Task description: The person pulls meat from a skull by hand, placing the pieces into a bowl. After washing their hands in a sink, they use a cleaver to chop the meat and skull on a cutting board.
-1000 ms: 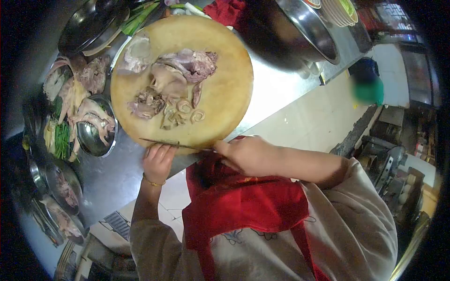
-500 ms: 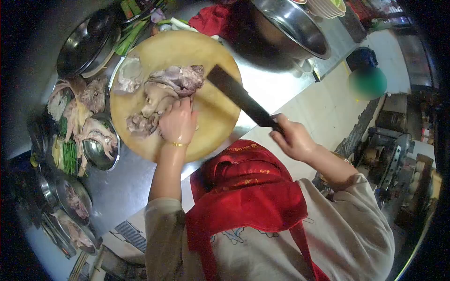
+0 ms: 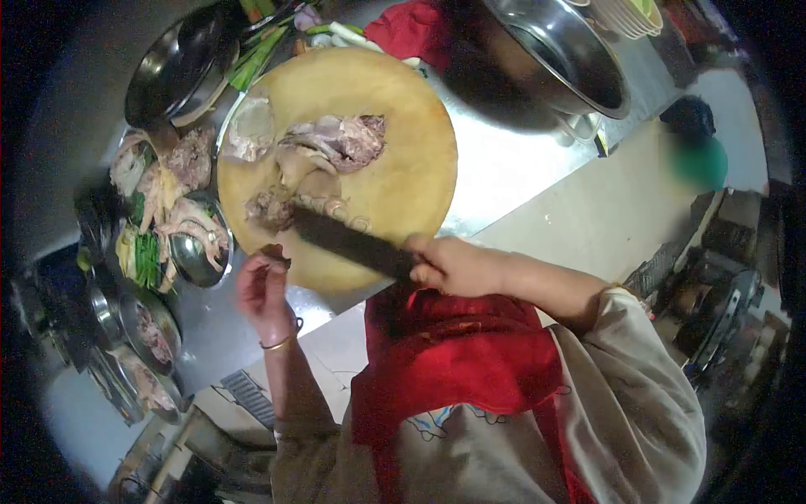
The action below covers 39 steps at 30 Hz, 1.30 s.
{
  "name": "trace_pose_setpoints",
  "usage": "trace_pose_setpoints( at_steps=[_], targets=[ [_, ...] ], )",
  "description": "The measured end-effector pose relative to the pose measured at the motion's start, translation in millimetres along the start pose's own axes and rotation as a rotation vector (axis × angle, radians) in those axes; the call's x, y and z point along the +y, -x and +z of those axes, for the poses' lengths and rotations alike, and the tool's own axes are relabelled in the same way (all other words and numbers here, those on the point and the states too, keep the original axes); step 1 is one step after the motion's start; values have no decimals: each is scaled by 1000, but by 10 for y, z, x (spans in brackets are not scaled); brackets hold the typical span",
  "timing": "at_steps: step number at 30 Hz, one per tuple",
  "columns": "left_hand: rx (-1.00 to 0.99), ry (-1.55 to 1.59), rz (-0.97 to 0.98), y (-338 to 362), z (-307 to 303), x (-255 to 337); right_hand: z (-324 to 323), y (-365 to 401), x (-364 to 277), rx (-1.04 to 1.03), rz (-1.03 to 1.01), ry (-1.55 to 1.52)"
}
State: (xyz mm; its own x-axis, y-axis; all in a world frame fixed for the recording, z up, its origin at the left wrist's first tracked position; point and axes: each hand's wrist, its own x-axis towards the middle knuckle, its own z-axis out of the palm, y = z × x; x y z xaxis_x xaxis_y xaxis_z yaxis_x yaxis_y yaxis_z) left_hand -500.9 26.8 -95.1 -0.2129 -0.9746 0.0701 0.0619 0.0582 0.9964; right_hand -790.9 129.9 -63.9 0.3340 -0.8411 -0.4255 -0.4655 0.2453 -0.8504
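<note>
My right hand (image 3: 457, 265) grips the handle of a cleaver (image 3: 348, 241), whose dark blade lies low over the near part of the round cutting board (image 3: 411, 176). The blade's tip is right at a lump of chopped meat (image 3: 270, 212). Farther up the board lie a larger bony piece of meat (image 3: 340, 141) and pale slices. A pale flat piece (image 3: 250, 128) rests near the left rim. My left hand (image 3: 263, 290) is raised by the board's lower left edge, fingers pinched at a small dark scrap (image 3: 274, 254); I cannot tell what it is.
Left of the board are a metal bowl (image 3: 200, 267) with a pale bony piece across it, more meat (image 3: 189, 160) and green vegetables (image 3: 146, 260). Dark pans (image 3: 176, 67) stand behind. A large steel basin (image 3: 617, 105) and red cloth (image 3: 409, 34) are at the back.
My left hand has left the meat and moved down-left off the board. My right hand has brought the cleaver left and down, from the board's right side to the chopped pieces.
</note>
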Motion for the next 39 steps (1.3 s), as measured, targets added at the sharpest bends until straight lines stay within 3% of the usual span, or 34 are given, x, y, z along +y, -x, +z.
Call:
trace_pose_setpoints(
  at_steps=[2, 4, 7, 13, 16, 19, 22, 23, 24, 28, 29, 32, 35, 39],
  targets=[
    [117, -398, 1, 240, 140, -97, -130, 5, -77, 68, 88, 115],
    [-3, -888, 325, 285, 242, -245, -215, 74, -111, 54, 41, 250],
    [-187, -921, 381, 346, 337, -488, -217, 183, -265, 12, 26, 418],
    [-154, -992, 518, 372, 252, -581, -127, 234, -342, -12, -47, 655],
    [-316, -1195, 351, 482, 117, -756, -108, 337, -261, -23, -79, 693],
    [-213, -1122, 546, 530, 85, -955, -125, 372, -152, -124, -13, 649],
    [-221, -1117, 524, 467, 137, -791, -90, 290, -208, -100, 0, 596],
    [-190, -1089, 525, 451, 144, -809, -108, 222, -271, -190, -12, 624],
    [-208, -1043, 473, 412, 163, -750, 3, 109, -159, -147, 74, 589],
    [-290, -1121, 552, 402, 40, -981, 254, -343, -63, -60, -41, 512],
    [-201, -1046, 505, 378, 195, -656, 304, -406, -4, -33, -58, 476],
    [-203, -1088, 614, 371, 155, -721, 41, -274, -257, -36, -70, 432],
    [-174, -1024, 598, 386, 187, -708, 35, -98, -87, -15, -114, 516],
    [-198, -1027, 624, 390, 138, -807, -217, 215, -367, -101, -61, 478]
  ],
)
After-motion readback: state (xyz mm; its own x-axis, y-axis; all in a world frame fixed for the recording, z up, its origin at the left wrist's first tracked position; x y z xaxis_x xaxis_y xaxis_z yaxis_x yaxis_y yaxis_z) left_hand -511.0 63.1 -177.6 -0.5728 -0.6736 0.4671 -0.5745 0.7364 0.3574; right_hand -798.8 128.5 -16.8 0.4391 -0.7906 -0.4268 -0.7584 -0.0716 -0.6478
